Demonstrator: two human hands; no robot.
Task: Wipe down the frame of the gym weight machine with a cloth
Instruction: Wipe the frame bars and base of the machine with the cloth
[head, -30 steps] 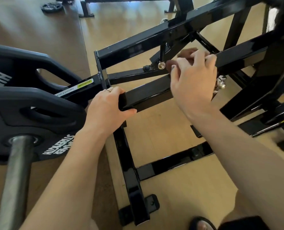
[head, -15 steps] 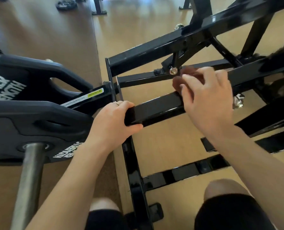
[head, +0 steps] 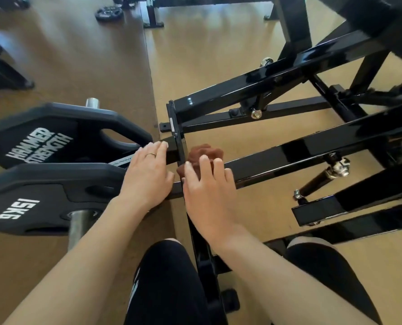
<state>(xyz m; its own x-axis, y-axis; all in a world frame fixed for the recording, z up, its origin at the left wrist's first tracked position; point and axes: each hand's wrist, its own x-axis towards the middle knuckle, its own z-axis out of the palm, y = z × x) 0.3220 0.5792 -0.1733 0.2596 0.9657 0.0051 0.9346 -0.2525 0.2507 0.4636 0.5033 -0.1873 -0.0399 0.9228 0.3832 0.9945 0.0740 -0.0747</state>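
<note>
The right hand (head: 208,195) lies palm down on a crumpled brown cloth (head: 203,153), its fingers (head: 204,164) fairly straight and slightly spread, pressing the cloth onto the near black beam (head: 312,148) of the weight machine frame (head: 277,76). The cloth sits at the beam's left end, right beside the thin upright plate (head: 177,137) where the frame's bars meet, and bunches out beyond the fingertips. The left hand (head: 147,174) rests flat just left of that plate, fingers straight and close together, a ring (head: 151,154) on one of them; it lies over the short black bar that runs toward the weight plates, holding nothing. The two hands are near each other but apart, with the upright plate between them. To the left, two black weight plates (head: 47,195) sit on a steel sleeve (head: 79,225); the nearer is marked 15KG, the farther carries the words HAMMER STRENGTH. Further black beams of the frame run diagonally toward the upper right over a tan floor (head: 218,55), and a small plate (head: 108,13) lies on the floor near the top edge. The person's knees, in dark shorts (head: 169,285), show at the bottom on either side of the frame's base bar.
</note>
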